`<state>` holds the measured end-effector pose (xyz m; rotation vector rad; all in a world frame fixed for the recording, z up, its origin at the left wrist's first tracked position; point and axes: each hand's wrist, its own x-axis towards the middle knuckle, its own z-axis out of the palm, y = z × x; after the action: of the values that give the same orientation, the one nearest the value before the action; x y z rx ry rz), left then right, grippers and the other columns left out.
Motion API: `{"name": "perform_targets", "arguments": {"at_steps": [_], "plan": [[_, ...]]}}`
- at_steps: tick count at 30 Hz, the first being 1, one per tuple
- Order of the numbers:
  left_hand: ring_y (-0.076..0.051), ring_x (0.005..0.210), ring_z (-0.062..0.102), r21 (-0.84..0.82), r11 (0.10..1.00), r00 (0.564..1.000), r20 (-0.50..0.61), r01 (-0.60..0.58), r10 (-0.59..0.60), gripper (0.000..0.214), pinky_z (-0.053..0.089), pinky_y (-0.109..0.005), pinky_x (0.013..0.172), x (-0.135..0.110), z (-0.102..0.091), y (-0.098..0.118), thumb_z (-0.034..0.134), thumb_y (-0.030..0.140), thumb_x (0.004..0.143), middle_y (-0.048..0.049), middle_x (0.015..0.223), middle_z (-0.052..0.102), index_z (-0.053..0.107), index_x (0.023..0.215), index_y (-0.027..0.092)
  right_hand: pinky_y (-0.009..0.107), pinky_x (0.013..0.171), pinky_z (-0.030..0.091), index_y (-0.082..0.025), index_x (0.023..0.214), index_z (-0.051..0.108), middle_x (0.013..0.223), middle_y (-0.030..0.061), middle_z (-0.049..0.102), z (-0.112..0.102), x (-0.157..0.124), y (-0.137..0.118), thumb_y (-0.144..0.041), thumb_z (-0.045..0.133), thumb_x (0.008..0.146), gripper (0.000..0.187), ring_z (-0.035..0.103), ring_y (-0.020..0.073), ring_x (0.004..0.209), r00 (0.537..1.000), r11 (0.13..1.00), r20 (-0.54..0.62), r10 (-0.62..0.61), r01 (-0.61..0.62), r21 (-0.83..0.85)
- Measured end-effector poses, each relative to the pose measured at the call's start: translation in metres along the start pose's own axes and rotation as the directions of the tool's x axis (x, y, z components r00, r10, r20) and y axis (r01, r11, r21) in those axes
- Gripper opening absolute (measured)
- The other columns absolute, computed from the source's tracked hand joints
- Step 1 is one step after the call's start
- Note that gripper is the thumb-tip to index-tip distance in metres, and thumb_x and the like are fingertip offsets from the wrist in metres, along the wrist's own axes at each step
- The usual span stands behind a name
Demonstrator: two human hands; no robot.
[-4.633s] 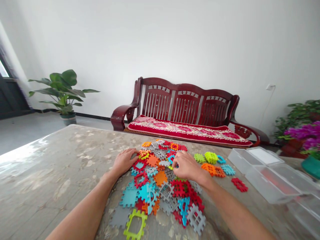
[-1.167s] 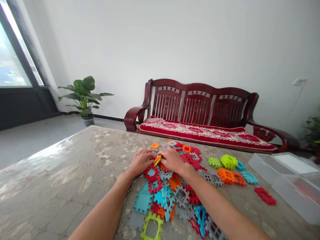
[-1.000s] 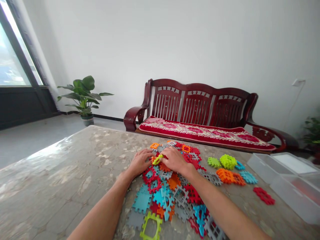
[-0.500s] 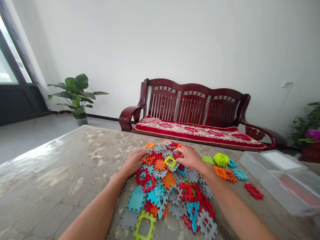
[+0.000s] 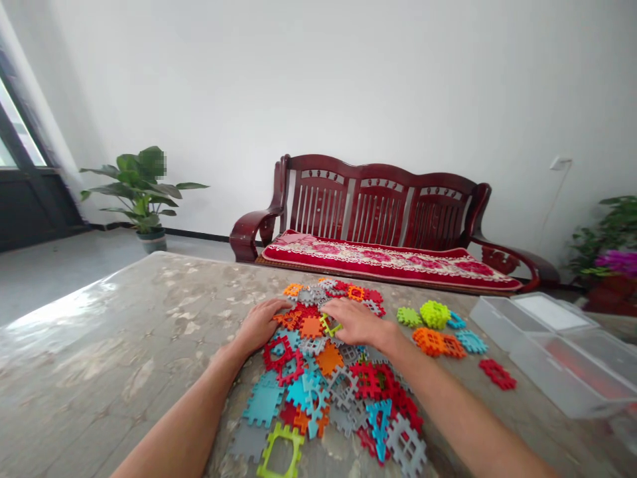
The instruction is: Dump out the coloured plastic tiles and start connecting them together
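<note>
A spread-out heap of interlocking plastic tiles in red, blue, grey, orange and lime green lies in front of me. My right hand [image 5: 355, 320] reaches over the upper part of the heap, its fingers bent down onto a lime-green frame tile [image 5: 328, 324] that they partly cover. At the heap's left edge rests my left hand [image 5: 263, 324], fingers stretched toward orange tiles [image 5: 288, 320] and holding nothing I can see. Closer to me lie a blue square tile [image 5: 265, 398] and a lime tile with a round opening [image 5: 281, 453].
Right of the heap are a lime-green ball of joined tiles [image 5: 434, 315], joined orange tiles [image 5: 438, 342] and a red tile [image 5: 497, 374]. A clear plastic box [image 5: 542, 372] stands at the table's right. Behind the table [image 5: 164, 318] is a wooden bench [image 5: 378, 199].
My right hand has moved left and down onto the lime-green frame tile, its fingers closing over it. My left hand stays by the heap's edge. The view has shifted slightly.
</note>
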<state>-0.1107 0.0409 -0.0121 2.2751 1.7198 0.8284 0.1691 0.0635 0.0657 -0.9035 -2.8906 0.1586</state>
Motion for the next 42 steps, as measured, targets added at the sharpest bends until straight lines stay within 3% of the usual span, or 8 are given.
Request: {"name": "perform_targets", "arguments": {"at_steps": [6, 9, 13, 19, 26, 30, 37, 42], "plan": [[-0.023, 0.123, 0.060, -0.001, 1.000, 1.000, 0.004, -0.009, 0.009, 0.060, 0.041, -0.038, 0.111, 0.001, -0.001, -0.001, 0.041, 0.013, 0.067, -0.0017, 0.129, 0.068, 0.069, 0.119, 0.025, 0.040, 0.108, 0.040, -0.015, 0.139, 0.052, 0.134, 0.0147, 0.059, -0.009, -0.027, 0.019, -0.024, 0.061, 0.076, 0.064, 0.053, 0.0273, 0.125, 0.969, 0.983, -0.181, 0.168, -0.151, 0.101], [-0.023, 0.122, 0.061, -0.003, 1.000, 1.000, 0.004, -0.013, 0.013, 0.060, 0.041, -0.038, 0.111, 0.002, -0.001, -0.003, 0.041, 0.014, 0.066, -0.0019, 0.128, 0.069, 0.069, 0.118, 0.024, 0.042, 0.110, 0.038, -0.013, 0.140, 0.052, 0.137, 0.0166, 0.059, -0.021, -0.059, 0.053, -0.034, 0.061, 0.079, 0.065, 0.054, 0.0293, 0.126, 0.892, 0.924, -0.244, 0.381, -0.358, 0.132], [-0.023, 0.124, 0.059, 0.018, 1.000, 1.000, 0.017, -0.024, 0.024, 0.059, 0.039, -0.038, 0.113, 0.003, 0.000, -0.007, 0.043, 0.015, 0.066, -0.0018, 0.131, 0.067, 0.070, 0.117, 0.025, 0.043, 0.104, 0.042, -0.012, 0.136, 0.057, 0.127, 0.0173, 0.065, -0.038, -0.112, 0.110, -0.038, 0.060, 0.080, 0.062, 0.058, 0.0327, 0.118, 0.787, 0.809, -0.235, 0.570, -0.588, -0.008], [-0.023, 0.125, 0.058, 0.052, 0.998, 0.999, 0.036, -0.029, 0.027, 0.060, 0.039, -0.039, 0.113, 0.004, 0.002, -0.011, 0.043, 0.013, 0.064, -0.0028, 0.132, 0.066, 0.070, 0.116, 0.024, 0.042, 0.103, 0.042, -0.014, 0.132, 0.061, 0.129, 0.0162, 0.065, -0.046, -0.171, 0.172, -0.038, 0.060, 0.079, 0.059, 0.059, 0.0345, 0.120, 0.685, 0.686, -0.215, 0.696, -0.723, -0.079], [-0.024, 0.123, 0.060, 0.053, 0.997, 0.999, 0.006, -0.050, 0.049, 0.060, 0.041, -0.039, 0.111, 0.003, 0.004, -0.016, 0.043, 0.013, 0.064, -0.0022, 0.131, 0.067, 0.071, 0.116, 0.025, 0.040, 0.106, 0.041, -0.019, 0.133, 0.060, 0.137, 0.0111, 0.061, -0.035, -0.185, 0.191, -0.034, 0.072, 0.067, 0.070, 0.057, 0.0329, 0.124, 0.732, 0.733, -0.145, 0.665, -0.678, -0.059], [-0.023, 0.123, 0.060, 0.058, 0.996, 0.998, 0.014, -0.065, 0.064, 0.059, 0.041, -0.038, 0.111, 0.003, 0.003, -0.016, 0.042, 0.014, 0.065, -0.0025, 0.130, 0.067, 0.071, 0.116, 0.025, 0.044, 0.106, 0.041, -0.016, 0.142, 0.052, 0.139, 0.0121, 0.060, -0.032, -0.185, 0.194, -0.032, 0.073, 0.064, 0.082, 0.055, 0.0354, 0.124, 0.745, 0.743, -0.096, 0.660, -0.667, -0.064], [-0.024, 0.124, 0.059, 0.040, 0.997, 0.998, 0.013, -0.066, 0.066, 0.059, 0.040, -0.040, 0.112, 0.003, 0.005, -0.018, 0.042, 0.014, 0.065, -0.0028, 0.131, 0.067, 0.071, 0.116, 0.024, 0.042, 0.106, 0.040, -0.018, 0.144, 0.050, 0.139, 0.0112, 0.059, -0.035, -0.182, 0.203, -0.027, 0.068, 0.064, 0.082, 0.056, 0.0325, 0.122, 0.762, 0.761, -0.085, 0.642, -0.647, -0.053], [-0.024, 0.124, 0.059, 0.044, 0.997, 0.998, 0.016, -0.063, 0.062, 0.059, 0.040, -0.041, 0.113, 0.004, 0.008, -0.022, 0.043, 0.014, 0.065, -0.0036, 0.131, 0.067, 0.071, 0.116, 0.024, 0.047, 0.110, 0.036, -0.020, 0.147, 0.045, 0.146, 0.0115, 0.053, -0.030, -0.173, 0.203, -0.030, 0.074, 0.057, 0.095, 0.048, 0.0361, 0.132, 0.800, 0.800, -0.035, 0.599, -0.600, -0.027]]}}
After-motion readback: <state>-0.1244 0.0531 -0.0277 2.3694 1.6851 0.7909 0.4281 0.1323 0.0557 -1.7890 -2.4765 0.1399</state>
